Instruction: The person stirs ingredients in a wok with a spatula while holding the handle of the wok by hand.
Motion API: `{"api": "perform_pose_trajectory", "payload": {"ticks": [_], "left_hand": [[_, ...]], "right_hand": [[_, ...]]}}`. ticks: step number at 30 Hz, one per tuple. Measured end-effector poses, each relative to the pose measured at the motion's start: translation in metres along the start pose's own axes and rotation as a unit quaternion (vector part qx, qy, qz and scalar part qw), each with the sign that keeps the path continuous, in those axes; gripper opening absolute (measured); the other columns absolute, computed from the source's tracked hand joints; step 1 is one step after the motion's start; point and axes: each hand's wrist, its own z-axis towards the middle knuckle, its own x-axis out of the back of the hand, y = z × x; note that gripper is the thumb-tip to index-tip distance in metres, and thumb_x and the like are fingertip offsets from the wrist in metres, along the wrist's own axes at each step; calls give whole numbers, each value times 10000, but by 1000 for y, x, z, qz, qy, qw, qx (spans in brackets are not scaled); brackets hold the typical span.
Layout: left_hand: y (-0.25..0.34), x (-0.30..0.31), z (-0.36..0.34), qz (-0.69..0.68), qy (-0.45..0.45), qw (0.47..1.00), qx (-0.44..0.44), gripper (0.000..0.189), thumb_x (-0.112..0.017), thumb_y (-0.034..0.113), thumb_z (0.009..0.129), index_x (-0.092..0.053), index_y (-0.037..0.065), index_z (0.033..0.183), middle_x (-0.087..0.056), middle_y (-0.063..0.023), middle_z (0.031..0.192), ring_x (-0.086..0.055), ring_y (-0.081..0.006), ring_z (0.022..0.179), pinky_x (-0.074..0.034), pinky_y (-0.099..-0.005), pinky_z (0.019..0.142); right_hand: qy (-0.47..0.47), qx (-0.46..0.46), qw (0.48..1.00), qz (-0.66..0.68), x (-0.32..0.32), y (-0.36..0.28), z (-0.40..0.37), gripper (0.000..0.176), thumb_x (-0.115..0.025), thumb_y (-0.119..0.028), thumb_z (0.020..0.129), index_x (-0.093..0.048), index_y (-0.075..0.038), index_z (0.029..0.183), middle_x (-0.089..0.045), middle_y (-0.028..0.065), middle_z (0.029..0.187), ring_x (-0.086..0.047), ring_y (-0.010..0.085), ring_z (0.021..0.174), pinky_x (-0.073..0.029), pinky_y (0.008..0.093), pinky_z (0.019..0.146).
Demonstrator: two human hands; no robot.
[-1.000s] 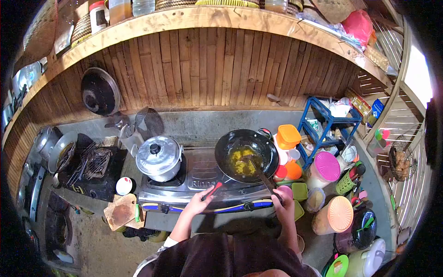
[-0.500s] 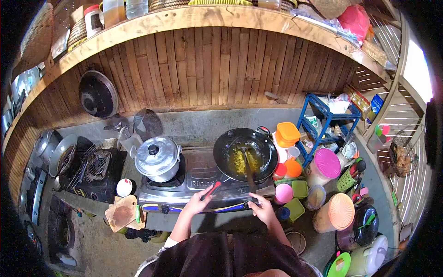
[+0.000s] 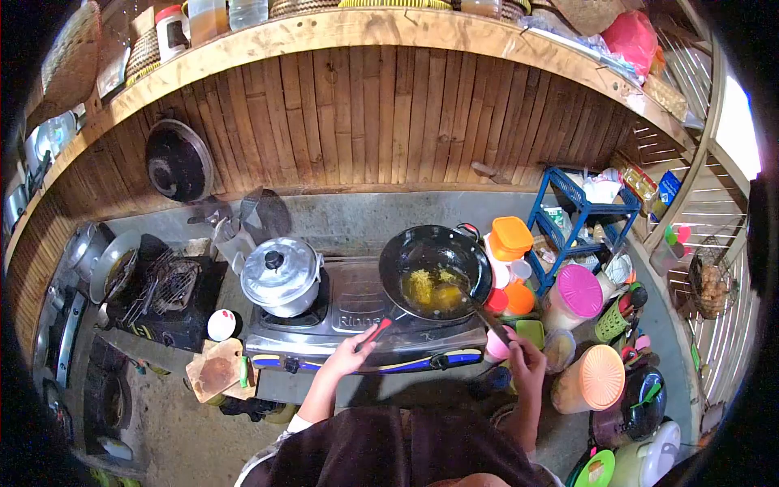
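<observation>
A black wok (image 3: 406,243) sits on the right burner of the stove (image 3: 357,284). Yellow chopped food (image 3: 420,286) lies in oil at its bottom. My left hand (image 3: 349,357) is closed around the wok's red-and-black handle (image 3: 376,331), at the stove's front edge. To the right of the wok, my right hand (image 3: 526,363) grips a long dark spatula (image 3: 490,323), whose handle slants over the wok's right rim. The spatula's head is hard to make out in the oil. A lidded aluminium pot (image 3: 280,280) stands on the left burner.
Plastic containers crowd the right side, among them an orange tub (image 3: 511,237) and a peach-lidded canister (image 3: 596,377). Behind them is a blue rack (image 3: 568,203). A cutting board (image 3: 219,369) lies left of the stove, beside a white round container (image 3: 221,325). A wooden shelf (image 3: 389,28) runs overhead.
My right hand has moved right with the spatula, from the stove's front edge to beside the containers. The spatula now slants to the right. My left hand stays on the wok handle.
</observation>
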Motion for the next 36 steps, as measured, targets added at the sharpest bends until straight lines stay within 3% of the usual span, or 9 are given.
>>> {"api": "perform_pose_trajectory", "payload": {"ticks": [5,7,11,14,20,26,32,34,36], "left_hand": [[-14,-4,5,18,16,999,-39,446,-558,217,884,-438,206,1314,-589,-109,1155,-538,-160,1054,-386,-284,919],[-27,-9,11,37,82,979,-182,455,-552,250,875,-436,250,1316,-596,-39,735,-503,-88,650,-444,-250,669],[-31,-9,12,32,67,984,-159,453,-540,262,878,-433,258,1318,-568,-34,675,-497,-101,609,-446,-268,635],[-21,-5,7,28,24,997,-64,451,-530,275,880,-430,263,1320,-565,-45,671,-516,-130,632,-447,-289,663],[-30,-10,11,30,47,991,-121,458,-525,275,881,-415,259,1326,-515,-37,610,-451,-113,565,-408,-261,580],[-15,-8,4,5,25,998,-62,445,-552,204,887,-438,246,1315,-588,33,801,-391,-52,519,-402,-227,511],[-30,-12,12,21,25,998,-46,442,-552,202,885,-440,201,1312,-603,-49,1130,-574,-132,960,-424,-256,859],[-36,-14,14,23,49,991,-120,470,-535,283,881,-403,269,1331,-514,-35,596,-467,-108,563,-417,-271,575],[-37,-13,15,21,39,994,-100,468,-536,283,880,-405,269,1330,-520,-44,605,-477,-118,570,-430,-276,598]], "right_hand": [[82,56,995,-5,13,0,4,135,-543,-54,867,-622,33,934,-609,25,814,-526,78,742,-426,216,685],[88,86,992,-14,10,5,7,138,-538,-61,872,-618,32,933,-612,39,841,-533,86,772,-433,230,700],[82,41,996,-14,-3,28,12,136,-536,-79,875,-601,26,931,-604,49,884,-531,91,807,-430,236,743],[49,188,981,-17,-19,55,23,135,-545,-58,846,-599,0,956,-589,34,856,-536,103,765,-439,237,713],[-86,19,996,3,-54,86,23,252,-586,-59,835,-556,-10,1080,-530,5,815,-493,76,696,-432,210,617],[-159,-36,986,29,-68,85,13,391,-602,-29,824,-483,-6,1196,-576,61,957,-549,91,799,-459,228,714],[-93,38,995,11,-46,85,20,403,-592,53,790,-494,61,1181,-575,54,957,-567,105,815,-463,218,697],[-17,139,985,-103,-38,66,19,334,-606,27,788,-547,35,1116,-580,44,943,-565,99,806,-461,220,693],[29,232,956,-177,-23,74,24,298,-612,16,787,-572,26,1082,-579,27,913,-561,93,801,-461,223,693]]}}
